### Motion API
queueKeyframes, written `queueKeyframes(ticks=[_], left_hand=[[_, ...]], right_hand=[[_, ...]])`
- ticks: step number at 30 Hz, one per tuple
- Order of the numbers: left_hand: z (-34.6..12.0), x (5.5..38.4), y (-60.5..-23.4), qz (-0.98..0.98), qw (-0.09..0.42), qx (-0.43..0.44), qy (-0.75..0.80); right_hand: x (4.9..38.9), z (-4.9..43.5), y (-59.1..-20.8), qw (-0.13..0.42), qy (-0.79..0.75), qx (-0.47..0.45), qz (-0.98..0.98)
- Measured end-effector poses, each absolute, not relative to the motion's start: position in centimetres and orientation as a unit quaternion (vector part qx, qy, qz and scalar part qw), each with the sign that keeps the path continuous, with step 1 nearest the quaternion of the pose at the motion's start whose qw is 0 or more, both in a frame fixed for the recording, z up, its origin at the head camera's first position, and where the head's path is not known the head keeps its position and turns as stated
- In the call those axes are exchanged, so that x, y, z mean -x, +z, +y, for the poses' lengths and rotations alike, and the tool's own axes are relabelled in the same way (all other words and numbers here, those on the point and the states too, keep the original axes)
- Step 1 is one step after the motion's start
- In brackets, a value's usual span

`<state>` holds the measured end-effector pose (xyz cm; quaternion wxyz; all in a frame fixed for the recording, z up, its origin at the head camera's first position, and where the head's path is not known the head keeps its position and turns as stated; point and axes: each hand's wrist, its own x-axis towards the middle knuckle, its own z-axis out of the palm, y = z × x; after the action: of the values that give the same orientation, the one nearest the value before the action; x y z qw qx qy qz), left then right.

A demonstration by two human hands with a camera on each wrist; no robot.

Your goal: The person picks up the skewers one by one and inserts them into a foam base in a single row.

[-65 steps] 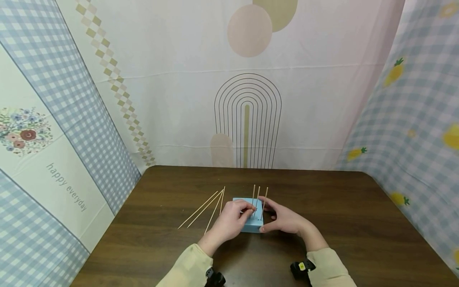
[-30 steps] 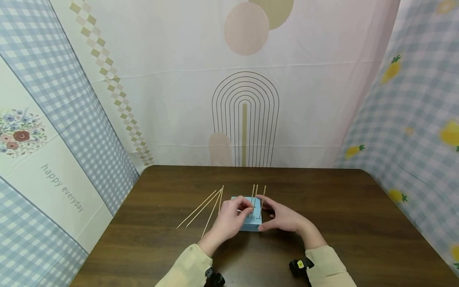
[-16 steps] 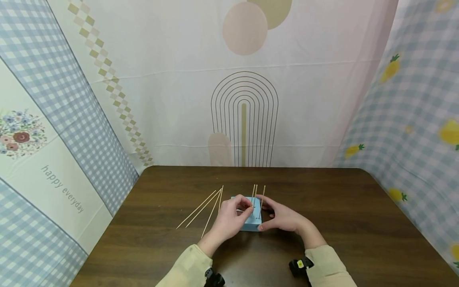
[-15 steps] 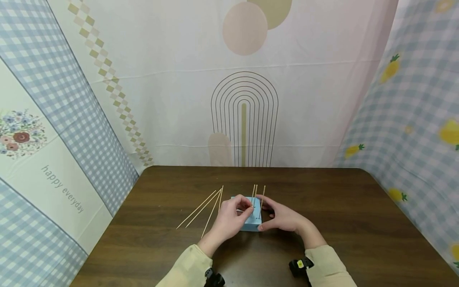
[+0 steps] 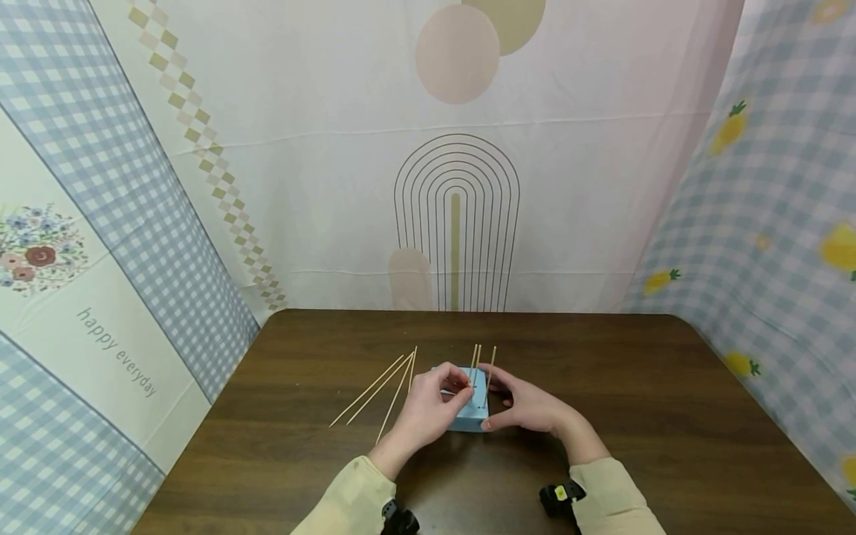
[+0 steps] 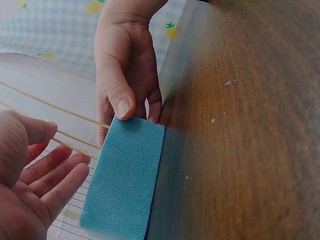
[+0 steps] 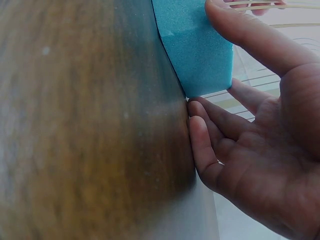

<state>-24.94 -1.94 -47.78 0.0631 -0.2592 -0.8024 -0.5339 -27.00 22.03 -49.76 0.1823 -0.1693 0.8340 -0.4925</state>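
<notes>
A pale blue foam block rests on the table, with three thin wooden skewers standing in its top. My left hand is over the block's left part, thumb and forefinger pinching one upright skewer low down. Close beside it stands a second skewer; a third skewer rises near the right side. My right hand holds the block's right end, thumb on the near face and fingers around the far side. In the left wrist view the left hand's other fingers hang loosely beside the block.
Several loose skewers lie fanned out on the brown wooden table left of the block, partly behind the left hand. Small white crumbs dot the tabletop. A patterned cloth hangs behind the table, with checked cloths at both sides.
The pinched skewer's top has shifted slightly right, closer to the skewer beside it. The left fingers have moved a little; the right hand keeps its hold on the block. The head view has shifted slightly.
</notes>
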Motion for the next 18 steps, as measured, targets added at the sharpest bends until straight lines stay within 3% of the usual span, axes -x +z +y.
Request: queueKeyframes(ticks=[18], left_hand=[[-4.2,26.2,-46.8,-0.804,0.100,0.233,-0.539]], right_hand=[[27.1,22.1,-49.6,0.179,-0.484,0.158,0.842]])
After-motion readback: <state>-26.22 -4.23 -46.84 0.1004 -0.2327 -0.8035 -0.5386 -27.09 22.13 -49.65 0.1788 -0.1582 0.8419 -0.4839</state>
